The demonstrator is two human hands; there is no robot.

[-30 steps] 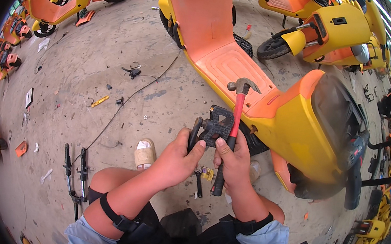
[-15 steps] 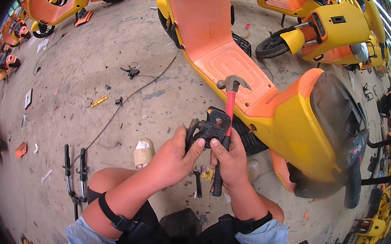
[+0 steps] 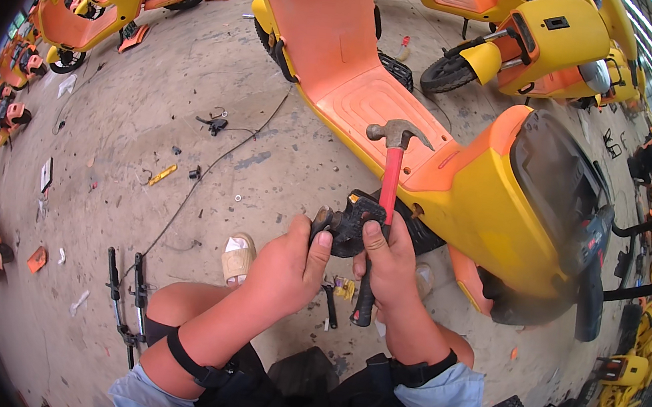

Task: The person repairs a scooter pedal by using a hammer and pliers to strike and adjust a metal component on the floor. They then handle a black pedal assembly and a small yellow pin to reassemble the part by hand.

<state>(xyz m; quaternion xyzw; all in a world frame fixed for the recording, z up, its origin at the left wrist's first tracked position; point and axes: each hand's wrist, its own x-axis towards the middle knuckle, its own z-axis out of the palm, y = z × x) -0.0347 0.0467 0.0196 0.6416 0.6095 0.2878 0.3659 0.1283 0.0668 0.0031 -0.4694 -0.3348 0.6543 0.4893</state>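
Note:
My left hand [image 3: 286, 267] is closed on a black part [image 3: 349, 234], with a curved dark piece at its left side between thumb and fingers. My right hand [image 3: 392, 274] presses its thumb on the same part. It also grips a claw hammer [image 3: 391, 175] with a red and black handle, its steel head pointing up and away from me. The hammer's shaft passes along the part's right edge. Just beyond my hands lies a yellow and orange scooter [image 3: 455, 202] on its side. My fingers hide the lower portion of the part.
A power drill [image 3: 593, 270] rests by the scooter's right end. On the concrete floor are a yellow tool [image 3: 162, 174], a long cable [image 3: 209, 170], a pair of fork tubes [image 3: 127, 293] and a black wrench [image 3: 329, 306]. More scooters [image 3: 552, 52] stand around.
The black part has tilted in my hands, and my right thumb has moved up onto it. The hammer head has shifted slightly right, and the view has moved a little.

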